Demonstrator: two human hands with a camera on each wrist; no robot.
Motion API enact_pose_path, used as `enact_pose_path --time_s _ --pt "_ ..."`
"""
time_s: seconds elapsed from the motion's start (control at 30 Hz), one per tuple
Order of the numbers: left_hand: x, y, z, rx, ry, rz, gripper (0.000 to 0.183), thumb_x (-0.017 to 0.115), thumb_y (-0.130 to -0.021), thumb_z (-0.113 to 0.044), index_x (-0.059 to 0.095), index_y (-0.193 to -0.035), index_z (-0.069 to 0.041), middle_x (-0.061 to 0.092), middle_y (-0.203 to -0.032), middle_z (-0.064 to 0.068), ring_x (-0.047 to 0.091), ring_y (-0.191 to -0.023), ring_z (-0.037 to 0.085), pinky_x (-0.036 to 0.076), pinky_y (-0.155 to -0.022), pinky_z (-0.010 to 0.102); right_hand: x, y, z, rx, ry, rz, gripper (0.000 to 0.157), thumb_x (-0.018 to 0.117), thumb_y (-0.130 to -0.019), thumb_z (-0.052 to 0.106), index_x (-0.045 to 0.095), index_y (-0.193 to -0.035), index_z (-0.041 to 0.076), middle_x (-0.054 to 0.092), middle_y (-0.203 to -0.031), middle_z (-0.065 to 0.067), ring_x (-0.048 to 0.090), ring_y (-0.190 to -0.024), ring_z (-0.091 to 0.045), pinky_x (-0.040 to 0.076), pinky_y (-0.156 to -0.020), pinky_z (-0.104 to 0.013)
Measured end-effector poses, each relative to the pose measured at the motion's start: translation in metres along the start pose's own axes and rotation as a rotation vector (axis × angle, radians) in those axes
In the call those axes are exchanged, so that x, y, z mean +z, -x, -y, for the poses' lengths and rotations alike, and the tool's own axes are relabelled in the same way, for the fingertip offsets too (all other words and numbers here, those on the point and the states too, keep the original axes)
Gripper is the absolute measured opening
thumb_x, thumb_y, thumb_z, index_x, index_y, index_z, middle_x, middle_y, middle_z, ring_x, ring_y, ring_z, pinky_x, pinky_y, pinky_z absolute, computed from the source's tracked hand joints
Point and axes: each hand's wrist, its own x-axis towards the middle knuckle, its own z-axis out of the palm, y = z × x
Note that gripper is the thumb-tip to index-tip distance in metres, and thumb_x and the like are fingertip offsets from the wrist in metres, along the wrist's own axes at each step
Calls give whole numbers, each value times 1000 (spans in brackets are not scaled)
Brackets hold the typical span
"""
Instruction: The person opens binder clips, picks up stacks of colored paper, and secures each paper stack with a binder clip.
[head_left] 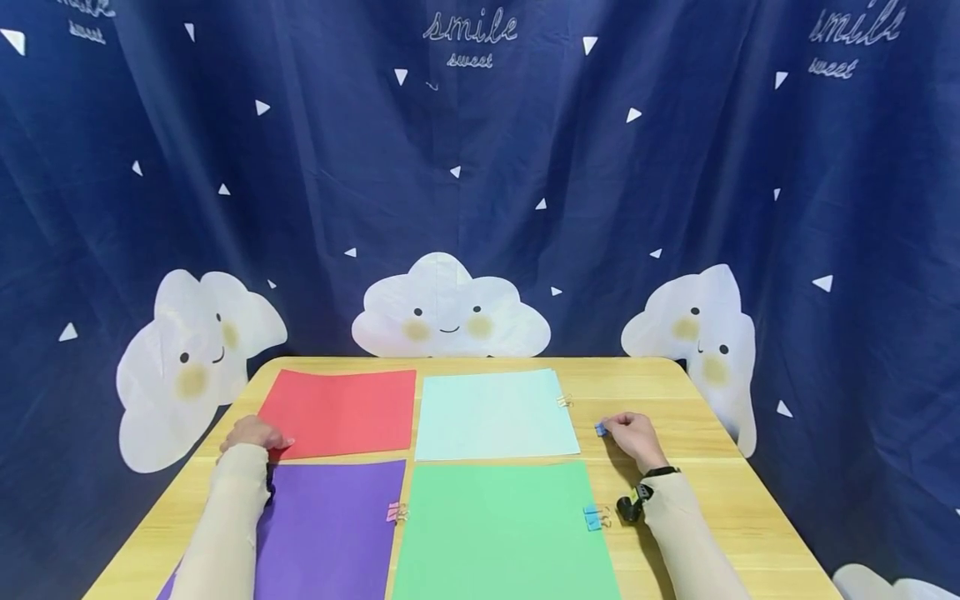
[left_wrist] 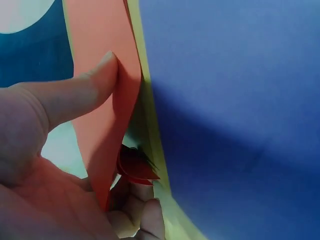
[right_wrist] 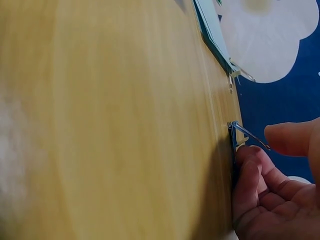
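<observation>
At the left edge of the red paper sheets (head_left: 345, 412), my left hand (head_left: 252, 435) grips the near corner. The left wrist view shows the thumb on top of the red sheet (left_wrist: 100, 30), which bends upward, and the fingers curled underneath. My right hand (head_left: 633, 435) is on the right side of the table, its thumb and fingertips at a small blue binder clip (head_left: 601, 429). In the right wrist view the clip (right_wrist: 233, 145) stands between the thumb and the curled fingers, a wire handle near the thumb tip; part of it is hidden.
Light blue sheets (head_left: 495, 417) carry a yellowish binder clip (head_left: 564, 402) on their right edge. Nearer lie purple sheets (head_left: 330, 525) with a pink binder clip (head_left: 396, 512) and green sheets (head_left: 502, 533) with a blue clip (head_left: 594, 518). A dark curtain (head_left: 480, 167) hangs behind the wooden table (head_left: 720, 517).
</observation>
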Motion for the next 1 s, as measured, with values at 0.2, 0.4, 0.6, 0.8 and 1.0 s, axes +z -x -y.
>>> enact_pose_path --time_s 0.2,0.4,0.6,0.8,1.0 --pt "-4 5 2 33 -15 34 81 77 -84 -33 43 -126 26 44 -121 46 41 -111 56 43 -100 62 1 -3 -2 6 -42 1 27 62 -102 26 69 -107 0 66 -116 -19 58 -97 -27 45 -73 -27" --pt "-7 8 11 111 35 66 81 77 -83 -34 46 -125 28 47 -123 48 48 -111 55 48 -102 62 0 -2 -3 -3 -92 0 24 63 -101 22 71 -103 -1 68 -112 -17 57 -88 -21 45 -69 -26" --pt "-11 3 24 231 110 69 49 67 -86 -28 60 -100 18 59 -88 22 56 -86 34 51 -72 36 -2 -2 -4 4 -153 -1 24 65 -101 20 72 -103 -2 67 -93 -6 52 -73 -14 42 -58 -25" --pt "-15 -3 37 296 171 68 25 56 -90 -22 51 -70 -8 50 -74 6 51 -73 23 41 -63 29 -2 -1 -6 9 -188 18 27 62 -102 22 71 -110 -2 67 -89 -3 55 -76 -14 44 -63 -26" --pt "-12 -3 42 271 437 184 20 52 -95 -13 54 -97 7 52 -87 8 57 -76 12 61 -67 27 -7 0 -10 -9 -226 31 29 58 -105 20 70 -115 -4 68 -89 -3 58 -78 -15 47 -69 -28"
